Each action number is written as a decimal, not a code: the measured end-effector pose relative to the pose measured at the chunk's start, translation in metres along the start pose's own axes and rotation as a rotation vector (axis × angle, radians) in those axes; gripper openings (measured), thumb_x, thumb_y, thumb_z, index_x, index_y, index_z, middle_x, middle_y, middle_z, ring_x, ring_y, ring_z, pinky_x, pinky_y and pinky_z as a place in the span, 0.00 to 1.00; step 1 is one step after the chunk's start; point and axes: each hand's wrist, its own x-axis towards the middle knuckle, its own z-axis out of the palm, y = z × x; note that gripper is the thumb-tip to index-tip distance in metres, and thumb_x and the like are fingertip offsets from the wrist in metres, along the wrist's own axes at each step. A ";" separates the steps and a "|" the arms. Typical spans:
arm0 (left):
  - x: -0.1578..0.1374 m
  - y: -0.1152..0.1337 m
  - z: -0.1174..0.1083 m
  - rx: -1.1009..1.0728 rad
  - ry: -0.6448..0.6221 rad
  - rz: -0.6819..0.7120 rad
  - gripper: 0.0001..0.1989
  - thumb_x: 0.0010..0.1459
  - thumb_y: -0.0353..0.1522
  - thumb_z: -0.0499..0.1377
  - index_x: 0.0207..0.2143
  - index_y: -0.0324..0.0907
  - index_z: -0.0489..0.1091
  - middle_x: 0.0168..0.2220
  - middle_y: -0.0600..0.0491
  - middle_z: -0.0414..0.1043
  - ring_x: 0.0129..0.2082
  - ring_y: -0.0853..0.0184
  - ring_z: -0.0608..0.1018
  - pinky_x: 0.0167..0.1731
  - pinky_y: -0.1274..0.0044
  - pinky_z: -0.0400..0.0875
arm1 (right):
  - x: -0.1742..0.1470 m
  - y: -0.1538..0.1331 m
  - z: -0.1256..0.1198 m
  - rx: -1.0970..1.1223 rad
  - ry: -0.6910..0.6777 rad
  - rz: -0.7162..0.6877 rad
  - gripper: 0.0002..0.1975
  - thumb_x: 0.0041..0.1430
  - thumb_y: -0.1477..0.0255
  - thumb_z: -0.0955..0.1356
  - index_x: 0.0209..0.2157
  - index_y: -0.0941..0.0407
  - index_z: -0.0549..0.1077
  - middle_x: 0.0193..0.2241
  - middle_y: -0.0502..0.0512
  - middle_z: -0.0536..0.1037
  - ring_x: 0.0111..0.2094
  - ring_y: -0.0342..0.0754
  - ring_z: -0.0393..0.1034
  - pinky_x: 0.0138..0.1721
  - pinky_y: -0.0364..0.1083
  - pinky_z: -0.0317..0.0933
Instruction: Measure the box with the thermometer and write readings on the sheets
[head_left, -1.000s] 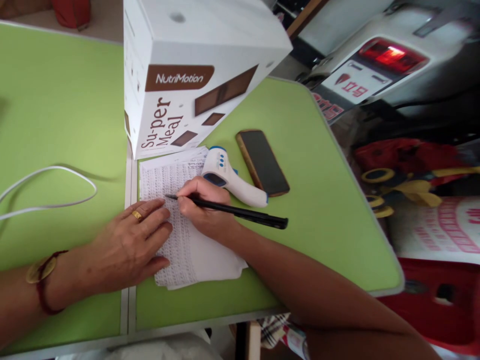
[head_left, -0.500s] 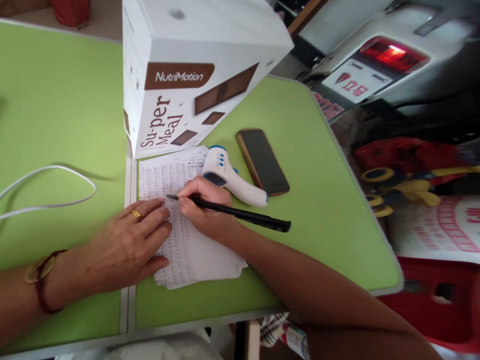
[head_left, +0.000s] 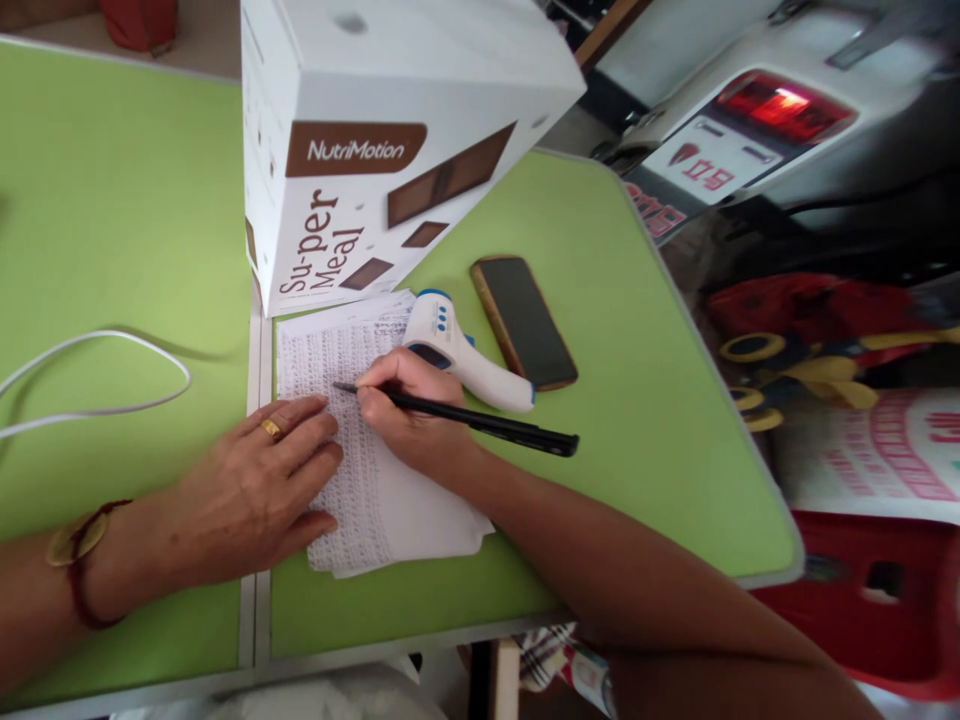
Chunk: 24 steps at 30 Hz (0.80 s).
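Note:
My right hand pinches a black pen, its tip on a stack of handwritten paper sheets. Rows of small writing cover much of the top sheet; its lower right part is blank. Flat on the left edge of the sheets rests my left hand, fingers stretched out, with a ring on one finger and a red cord bracelet at the wrist. Just beyond my right hand lies a white and blue handheld infrared thermometer, partly over the sheets. A phone in a brown case lies beside it.
A large white box stands behind the papers on the green folding table. To the left, a white cable loops across the tabletop. Past the right edge are a red stool, yellow-handled scissors and a printed sack.
The pen's tail end and my right hand have shifted very slightly upward. My left hand stays flat on the sheets, and the objects on the table keep their places.

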 end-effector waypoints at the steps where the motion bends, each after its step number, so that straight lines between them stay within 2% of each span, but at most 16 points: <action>1: 0.000 0.000 0.000 0.000 0.003 0.002 0.14 0.62 0.33 0.60 0.45 0.31 0.69 0.50 0.37 0.73 0.57 0.45 0.73 0.54 0.57 0.74 | 0.000 0.000 0.000 0.001 0.006 0.000 0.05 0.52 0.77 0.65 0.24 0.53 0.67 0.17 0.43 0.69 0.19 0.39 0.61 0.21 0.41 0.57; 11: -0.001 -0.001 -0.001 -0.004 -0.012 -0.006 0.14 0.62 0.34 0.59 0.46 0.32 0.69 0.51 0.38 0.73 0.58 0.46 0.72 0.55 0.58 0.73 | 0.000 -0.001 0.000 -0.009 -0.003 0.052 0.05 0.50 0.75 0.65 0.23 0.53 0.66 0.16 0.43 0.66 0.19 0.40 0.58 0.21 0.42 0.54; 16: 0.000 -0.001 0.000 -0.004 0.003 0.004 0.14 0.62 0.33 0.60 0.46 0.30 0.69 0.50 0.37 0.73 0.57 0.44 0.72 0.54 0.56 0.75 | 0.000 0.002 -0.001 0.034 0.034 -0.012 0.05 0.52 0.75 0.65 0.24 0.53 0.67 0.17 0.44 0.68 0.20 0.41 0.61 0.22 0.42 0.57; 24: 0.001 0.001 -0.002 0.000 0.005 0.008 0.14 0.61 0.33 0.60 0.45 0.30 0.70 0.50 0.37 0.73 0.56 0.44 0.73 0.53 0.56 0.75 | -0.001 0.002 0.000 0.064 -0.023 -0.047 0.05 0.53 0.76 0.67 0.25 0.53 0.69 0.17 0.43 0.70 0.19 0.39 0.62 0.22 0.41 0.57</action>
